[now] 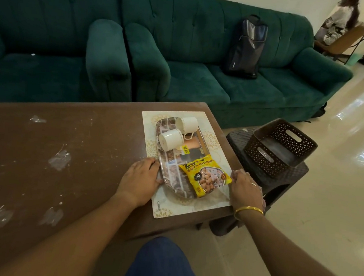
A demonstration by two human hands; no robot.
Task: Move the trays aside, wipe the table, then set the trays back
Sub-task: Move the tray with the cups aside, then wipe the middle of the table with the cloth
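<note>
Nearest, a blue-clad knee, and both bare arms reach out over the table. The left hand curls its fingers round the tray's left rim. The right hand, wearing a ring and a gold bangle, grips the right rim just beside the packet.

The tray sits on a mat marked "KUBER", at the table's right end. The yellow packet reads "SOYA CHUNKS", with a "10" badge. Behind it is a yellow price sticker, its figures too small to be sure of. Past that, two white cups lie on their sides on the tray. White smudges dot the brown top.

To the right, a basket rests on a stool. Beyond, a backpack leans on the green sofa, its logo unreadable.
</note>
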